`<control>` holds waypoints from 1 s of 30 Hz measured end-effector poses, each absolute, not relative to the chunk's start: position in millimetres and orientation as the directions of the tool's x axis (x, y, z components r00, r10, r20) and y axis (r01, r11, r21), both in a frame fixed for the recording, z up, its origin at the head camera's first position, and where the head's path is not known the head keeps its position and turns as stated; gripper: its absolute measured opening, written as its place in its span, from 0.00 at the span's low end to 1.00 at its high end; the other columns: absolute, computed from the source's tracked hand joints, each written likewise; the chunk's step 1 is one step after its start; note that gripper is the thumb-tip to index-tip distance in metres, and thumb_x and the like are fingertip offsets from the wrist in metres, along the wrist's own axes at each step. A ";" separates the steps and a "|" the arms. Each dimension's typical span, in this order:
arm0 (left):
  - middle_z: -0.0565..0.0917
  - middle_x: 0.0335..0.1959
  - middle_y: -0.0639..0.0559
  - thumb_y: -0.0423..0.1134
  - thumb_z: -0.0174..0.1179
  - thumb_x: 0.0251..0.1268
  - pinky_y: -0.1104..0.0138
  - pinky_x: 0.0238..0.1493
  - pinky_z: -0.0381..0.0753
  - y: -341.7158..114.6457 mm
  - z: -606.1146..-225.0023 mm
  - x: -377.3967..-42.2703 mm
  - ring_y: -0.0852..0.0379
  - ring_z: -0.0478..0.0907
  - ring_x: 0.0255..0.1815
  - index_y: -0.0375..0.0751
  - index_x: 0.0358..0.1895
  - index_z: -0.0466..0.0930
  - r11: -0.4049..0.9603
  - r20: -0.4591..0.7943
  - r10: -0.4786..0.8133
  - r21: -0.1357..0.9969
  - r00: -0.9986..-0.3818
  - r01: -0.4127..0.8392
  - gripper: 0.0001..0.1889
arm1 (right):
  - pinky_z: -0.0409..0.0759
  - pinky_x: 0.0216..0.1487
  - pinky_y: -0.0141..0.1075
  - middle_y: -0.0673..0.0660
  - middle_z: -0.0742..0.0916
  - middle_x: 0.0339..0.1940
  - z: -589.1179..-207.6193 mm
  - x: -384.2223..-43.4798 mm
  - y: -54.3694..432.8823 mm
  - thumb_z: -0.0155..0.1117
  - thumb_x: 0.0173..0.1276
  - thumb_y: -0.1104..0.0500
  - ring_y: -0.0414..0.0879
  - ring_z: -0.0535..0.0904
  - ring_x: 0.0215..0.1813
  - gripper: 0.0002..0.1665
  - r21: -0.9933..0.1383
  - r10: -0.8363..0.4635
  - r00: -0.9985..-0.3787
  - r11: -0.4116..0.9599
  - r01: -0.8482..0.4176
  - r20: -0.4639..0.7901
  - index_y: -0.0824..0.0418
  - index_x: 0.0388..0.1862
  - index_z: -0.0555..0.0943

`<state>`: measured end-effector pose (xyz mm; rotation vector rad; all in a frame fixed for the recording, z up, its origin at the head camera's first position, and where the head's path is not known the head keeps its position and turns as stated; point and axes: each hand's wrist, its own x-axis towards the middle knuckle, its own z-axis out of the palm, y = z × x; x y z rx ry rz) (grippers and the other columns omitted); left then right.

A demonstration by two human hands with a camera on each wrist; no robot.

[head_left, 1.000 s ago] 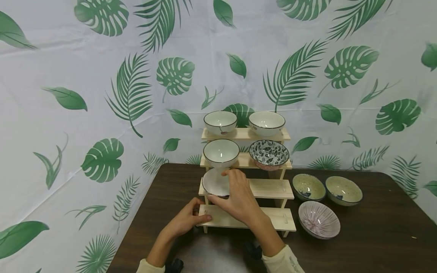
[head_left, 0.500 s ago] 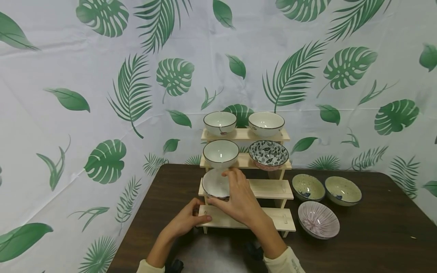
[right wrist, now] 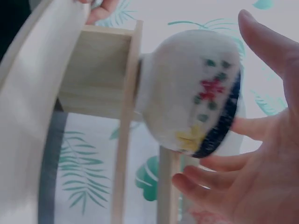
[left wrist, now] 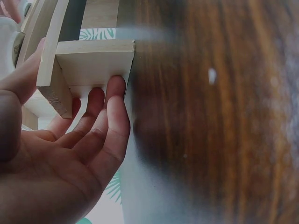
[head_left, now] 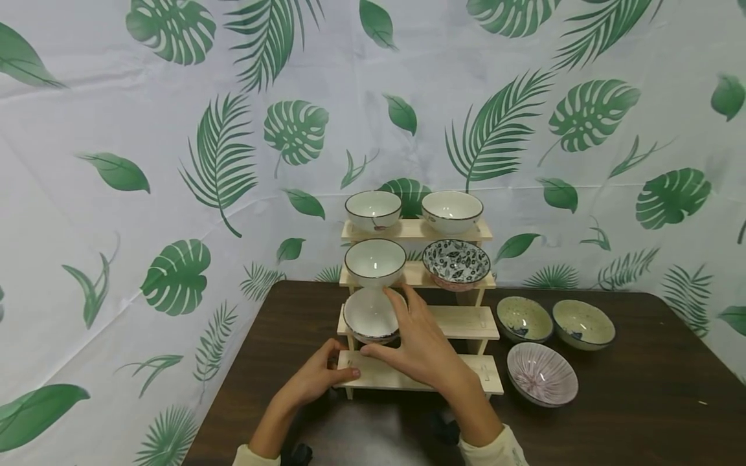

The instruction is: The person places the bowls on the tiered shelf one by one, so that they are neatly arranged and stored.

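Nearest on the dark wood bench (head_left: 635, 395), the left hand (head_left: 315, 377) has its grip closed about the left end of the lowest shelf (head_left: 384, 377) of a stepped wooden rack, thumb above and fingers curled against the end piece beneath, apparently to steady it. Just beyond, the right hand (head_left: 424, 346) is at the flower-painted bowl (head_left: 368, 315), which sits upright at the left of the second shelf (head_left: 466, 321); its grip is spread wide, thumb well clear of the rim and fingers loosely extended beside it, and whether a fingertip touches the bowl I cannot tell. The step in hand looks like the release of this bowl at the end of its placing. To the right on the bench wait a mauve streaked bowl (head_left: 542, 375) and, behind it, two speckled green bowls (head_left: 524, 319) (head_left: 584, 325). The next move probably calls for drawing the right hand back without nudging the white bowl (head_left: 375, 260) on the third shelf, then fetching a bench bowl, perhaps the mauve one, for the bare right part of the second shelf. Farther back, a black-and-white patterned bowl (head_left: 456, 262) shares the third shelf, and two white dark-rimmed bowls (head_left: 373, 210) (head_left: 452, 210) stand on the top shelf before a leaf-print cloth (head_left: 431, 65).
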<state>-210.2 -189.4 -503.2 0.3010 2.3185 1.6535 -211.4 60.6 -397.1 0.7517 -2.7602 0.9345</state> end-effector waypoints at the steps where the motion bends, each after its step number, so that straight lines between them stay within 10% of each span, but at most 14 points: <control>1: 0.79 0.51 0.39 0.44 0.69 0.68 0.63 0.34 0.79 -189.4 -503.3 -210.6 0.54 0.80 0.38 0.32 0.62 0.67 0.327 -0.101 0.324 0.945 -0.941 0.011 0.28 | 0.67 0.72 0.66 0.63 0.54 0.86 -394.7 -210.0 62.0 0.74 0.55 0.26 0.65 0.54 0.84 0.66 -0.540 -0.417 -0.871 0.685 -0.489 0.260 0.46 0.85 0.55; 30: 0.79 0.50 0.40 0.42 0.70 0.67 0.65 0.34 0.78 -189.2 -501.0 -208.9 0.56 0.79 0.38 0.32 0.60 0.68 0.332 -0.095 0.303 0.943 -0.948 0.011 0.27 | 0.69 0.70 0.67 0.55 0.61 0.84 -352.1 -177.8 101.9 0.71 0.58 0.25 0.59 0.57 0.84 0.60 -0.563 -0.405 -0.871 0.665 -0.490 0.280 0.45 0.83 0.59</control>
